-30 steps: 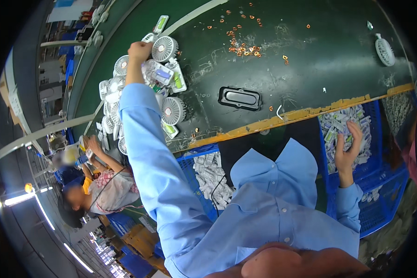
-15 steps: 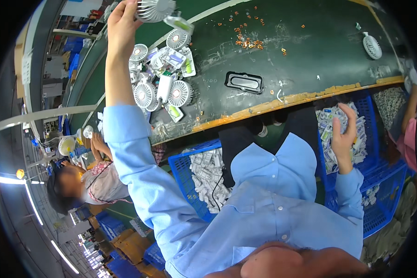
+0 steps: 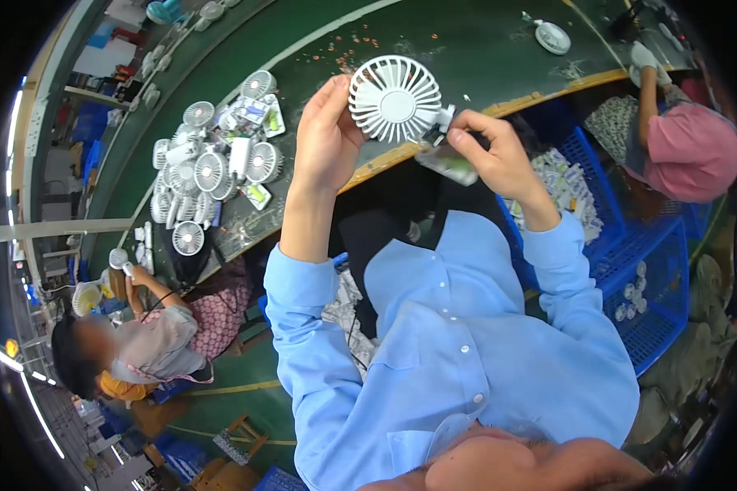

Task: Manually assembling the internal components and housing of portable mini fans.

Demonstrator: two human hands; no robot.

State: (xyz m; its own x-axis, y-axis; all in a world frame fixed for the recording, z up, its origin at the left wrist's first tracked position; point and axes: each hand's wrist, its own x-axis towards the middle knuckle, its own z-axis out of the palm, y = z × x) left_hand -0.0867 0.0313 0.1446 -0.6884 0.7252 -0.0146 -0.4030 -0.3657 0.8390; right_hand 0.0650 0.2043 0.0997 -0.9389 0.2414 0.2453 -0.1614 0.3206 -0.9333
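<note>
Fingers of the left hand (image 3: pixel 326 139) gripping a white fan (image 3: pixel 396 105) by its cage rim, those of the right hand (image 3: pixel 499 155) pinching at its neck, fan raised near the edge of the counter (image 3: pixel 495 61), other fans (image 3: pixel 209 172) heaped to the left.

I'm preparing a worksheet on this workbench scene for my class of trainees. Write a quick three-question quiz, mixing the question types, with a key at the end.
1. Multiple choice: What is held between the left hand and the right hand?
A) a bottle
B) a fan
C) a screwdriver

2. True or false: The pile of fans lies on the bench, to the left of the left hand.

3. Fill in the blank: The crates on the person's right are coloured ____.

Key: 1. B; 2. True; 3. blue
</note>
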